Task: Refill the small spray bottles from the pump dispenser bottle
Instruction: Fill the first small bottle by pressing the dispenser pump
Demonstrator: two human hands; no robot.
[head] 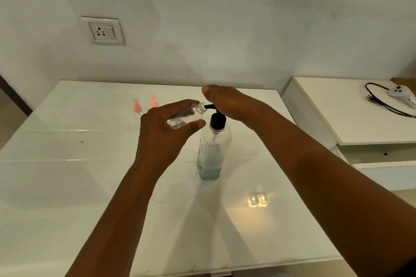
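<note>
A clear pump dispenser bottle (213,153) with a black pump top stands mid-table, a little pale blue liquid at its bottom. My right hand (227,102) lies palm down on the pump head and hides most of it; the black spout pokes out to the left. My left hand (166,126) holds a small clear spray bottle (191,116), uncapped and tilted, its threaded neck right at the spout tip. Farther back lie two pink spray caps, one (136,108) on the left and one (154,101) beside it, partly hidden by my left hand.
The glossy white table (67,164) runs to a white wall with a power socket (103,31). To the right stands a separate white unit (337,119), with a black cable (380,102) and a small white device (397,91) on it.
</note>
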